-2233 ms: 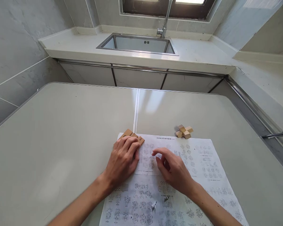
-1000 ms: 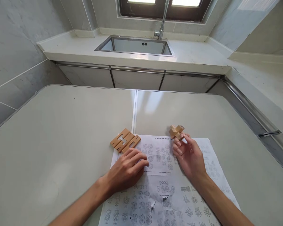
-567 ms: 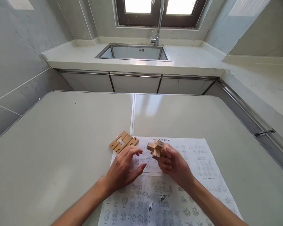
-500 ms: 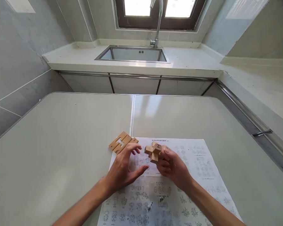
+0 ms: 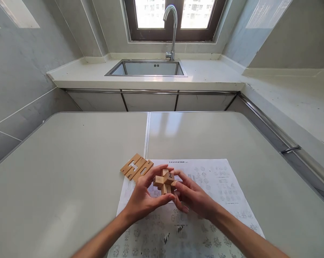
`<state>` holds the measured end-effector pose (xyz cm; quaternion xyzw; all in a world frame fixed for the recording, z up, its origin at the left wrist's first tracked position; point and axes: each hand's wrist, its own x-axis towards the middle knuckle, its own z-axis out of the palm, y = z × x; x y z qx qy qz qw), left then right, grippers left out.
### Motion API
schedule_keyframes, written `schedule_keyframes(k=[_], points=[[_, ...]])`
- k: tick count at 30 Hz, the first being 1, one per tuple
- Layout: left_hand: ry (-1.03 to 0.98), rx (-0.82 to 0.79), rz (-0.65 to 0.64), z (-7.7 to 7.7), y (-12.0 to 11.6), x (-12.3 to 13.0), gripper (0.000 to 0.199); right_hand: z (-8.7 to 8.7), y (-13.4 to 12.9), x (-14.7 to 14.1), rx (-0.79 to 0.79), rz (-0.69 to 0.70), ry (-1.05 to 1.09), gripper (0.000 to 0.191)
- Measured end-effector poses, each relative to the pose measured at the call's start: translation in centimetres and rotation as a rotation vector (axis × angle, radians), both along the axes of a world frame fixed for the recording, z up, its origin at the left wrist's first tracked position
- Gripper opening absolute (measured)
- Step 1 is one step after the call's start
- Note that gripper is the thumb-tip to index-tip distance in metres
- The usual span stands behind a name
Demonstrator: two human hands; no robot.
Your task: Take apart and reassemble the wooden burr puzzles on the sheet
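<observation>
A small wooden block puzzle [image 5: 165, 181], shaped like a cross with a number 2 on one end, is held above a printed sheet [image 5: 218, 218]. My left hand [image 5: 147, 191] curves round its left side, fingers over the top and thumb below. From the right, my right hand [image 5: 190, 193] grips it with fingertips. Flat wooden pieces [image 5: 136, 166] with cut-outs and numbers lie side by side past my left hand, at the sheet's top left corner.
The pale table [image 5: 70, 172] has a seam running away from me. Beyond it are a white counter [image 5: 205, 73], a sink [image 5: 148, 68] and a metal faucet [image 5: 174, 34] under a window. A metal rail runs along the right.
My left hand has closed round the block puzzle, which was in my right hand alone. The puzzle is slightly lower and further left in view. The camera view has shifted a little.
</observation>
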<state>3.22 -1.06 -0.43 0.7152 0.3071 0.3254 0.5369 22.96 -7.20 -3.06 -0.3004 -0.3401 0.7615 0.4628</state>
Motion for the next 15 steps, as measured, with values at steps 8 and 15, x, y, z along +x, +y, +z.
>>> schedule_keyframes(k=[8,15], points=[[-0.072,-0.007,-0.069,-0.3,0.0,-0.5,0.08,-0.1,0.5,0.9,0.147,0.174,-0.184,0.044],[-0.028,0.047,-0.011,-0.7,-0.1,-0.6,0.078,0.1,-0.2,-0.1,0.22,-0.132,-0.509,0.024]])
